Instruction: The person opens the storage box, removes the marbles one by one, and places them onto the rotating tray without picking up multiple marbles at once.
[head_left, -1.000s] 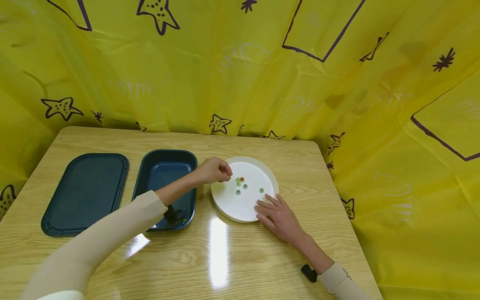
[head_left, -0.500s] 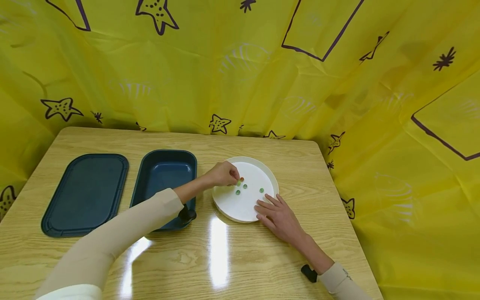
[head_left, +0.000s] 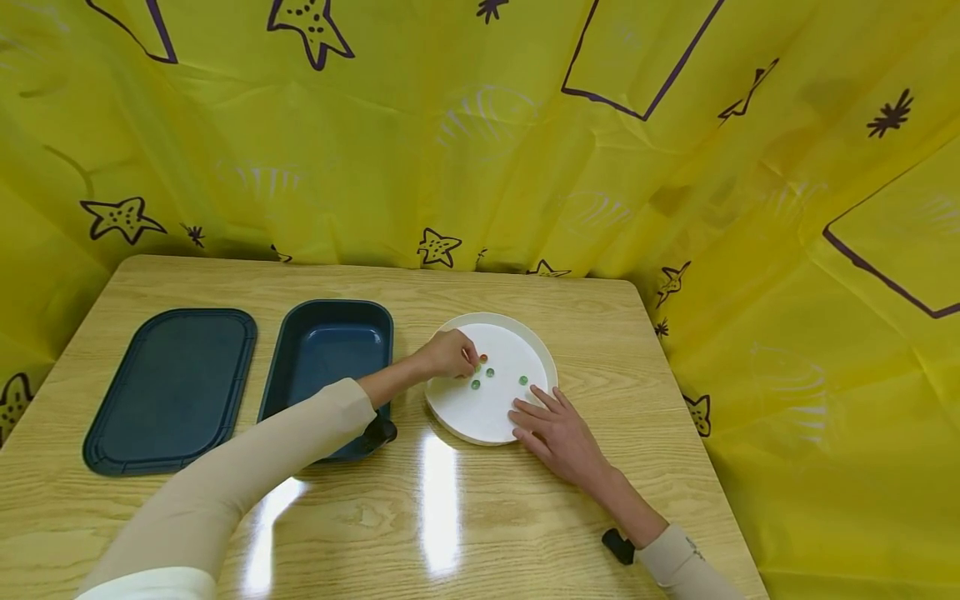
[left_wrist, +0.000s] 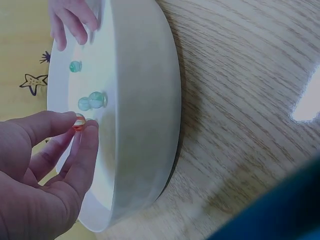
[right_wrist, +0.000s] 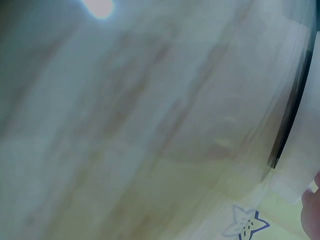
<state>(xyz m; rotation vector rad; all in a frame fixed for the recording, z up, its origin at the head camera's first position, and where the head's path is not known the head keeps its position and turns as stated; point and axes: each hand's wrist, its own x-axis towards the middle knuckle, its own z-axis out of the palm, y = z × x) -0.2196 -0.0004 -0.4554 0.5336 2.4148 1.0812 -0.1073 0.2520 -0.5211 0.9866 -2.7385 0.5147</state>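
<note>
My left hand [head_left: 448,354] reaches over the left side of a round white tray [head_left: 498,425]. In the left wrist view its thumb and index fingertips pinch an orange-red glass marble [left_wrist: 79,123], low over the tray floor. Beside the fingertips a green marble [head_left: 478,367] is mostly covered. Two green marbles, one nearer the middle [head_left: 491,372] and one nearer the front [head_left: 476,384], lie apart from it. Another green marble [head_left: 523,381] sits close to my right hand [head_left: 558,437], whose spread fingers rest on the tray's right front edge.
A deep dark blue bin [head_left: 335,312] stands left of the tray, under my left forearm. Farther left lies a flat dark lid [head_left: 176,383]. The wooden table [head_left: 375,517] reflects bright light in front. A yellow patterned curtain [head_left: 390,142] hangs behind and at the sides.
My left hand has moved right, from the tray's left rim to the clustered marbles, and now covers a green one there. My right hand has stayed put.
</note>
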